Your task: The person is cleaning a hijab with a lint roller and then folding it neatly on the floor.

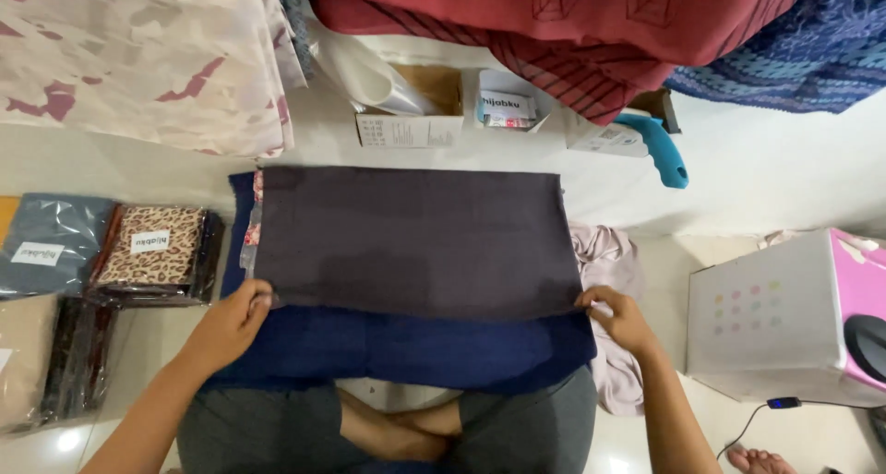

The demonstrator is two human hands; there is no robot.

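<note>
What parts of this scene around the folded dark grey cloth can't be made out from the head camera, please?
- Head view: most of the navy cloth is hidden beneath the dark grey cloth.
- Left hand and right hand fingertips curl under the cloth edge.
- Pink-sided box is cut off by the right frame edge.
- Open cardboard box: contents hidden by white plastic.

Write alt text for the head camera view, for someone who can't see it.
A seated person's left hand and right hand pinch the near corners of a dark grey cloth spread flat over a navy cloth. Bagged fabrics lie to the left, and a white and pink box stands to the right.
</note>
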